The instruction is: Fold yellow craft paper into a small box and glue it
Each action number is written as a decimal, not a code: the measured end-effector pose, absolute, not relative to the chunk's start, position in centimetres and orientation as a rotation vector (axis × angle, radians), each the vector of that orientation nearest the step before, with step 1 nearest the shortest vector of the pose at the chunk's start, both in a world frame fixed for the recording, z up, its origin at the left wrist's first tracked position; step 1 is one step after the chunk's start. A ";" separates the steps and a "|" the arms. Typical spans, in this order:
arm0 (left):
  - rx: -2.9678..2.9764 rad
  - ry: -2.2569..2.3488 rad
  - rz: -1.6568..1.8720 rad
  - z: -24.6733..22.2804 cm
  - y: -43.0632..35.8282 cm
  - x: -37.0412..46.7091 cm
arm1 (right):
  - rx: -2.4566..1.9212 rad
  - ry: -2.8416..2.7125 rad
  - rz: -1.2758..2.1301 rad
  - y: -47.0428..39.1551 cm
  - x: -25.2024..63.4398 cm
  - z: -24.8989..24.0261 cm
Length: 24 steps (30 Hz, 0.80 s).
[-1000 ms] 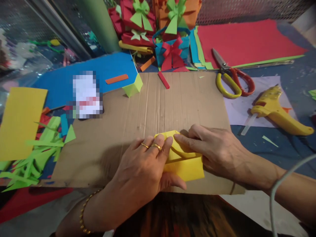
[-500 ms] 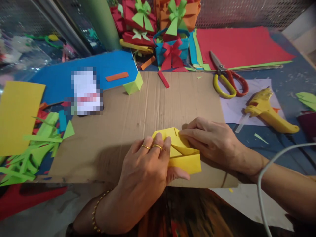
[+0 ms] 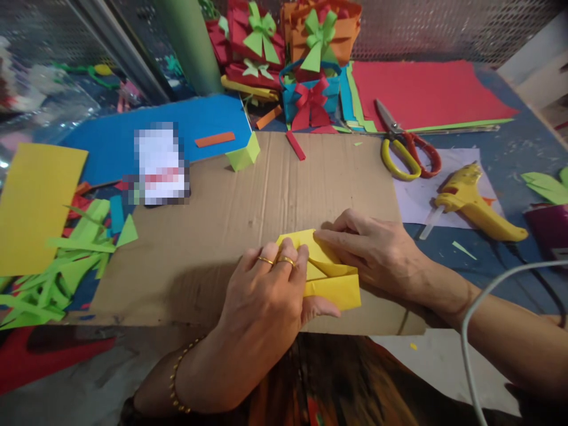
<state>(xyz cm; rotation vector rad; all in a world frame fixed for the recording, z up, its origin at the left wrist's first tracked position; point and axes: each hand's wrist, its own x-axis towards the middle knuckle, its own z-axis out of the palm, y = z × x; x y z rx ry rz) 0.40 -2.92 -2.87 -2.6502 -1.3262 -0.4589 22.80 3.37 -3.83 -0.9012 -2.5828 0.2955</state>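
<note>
A folded piece of yellow paper point(image 3: 332, 290) lies on the cardboard sheet point(image 3: 284, 189) near its front edge, with one flap standing up toward me. My left hand point(image 3: 270, 290) is closed on its left part, fingers on top and thumb along the near side. At the far right edge, my right hand point(image 3: 381, 248) presses a fold with its index fingertip; its other fingers curl beneath, and what they touch is partly hidden. Rings and a beaded bracelet are on my left hand and wrist.
Scissors point(image 3: 406, 148) and a yellow glue gun point(image 3: 470, 201) lie to the right. Red paper sheets point(image 3: 435, 94) and small paper bags with bows point(image 3: 310, 97) stand behind. Green paper scraps point(image 3: 80, 254), yellow paper point(image 3: 39, 207) and a blurred phone point(image 3: 160, 163) are left. A cable point(image 3: 470, 343) crosses at right.
My right index fingertip has slid slightly left along the far fold, and the small raised fold there now lies flatter. My left hand keeps its grip. The whole view has shifted a little.
</note>
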 end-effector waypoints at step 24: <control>-2.596 -1.301 -0.444 -2.8 -2.8 0.4 | -0.901 -2.679 0.142 3.2 23.2 -3.6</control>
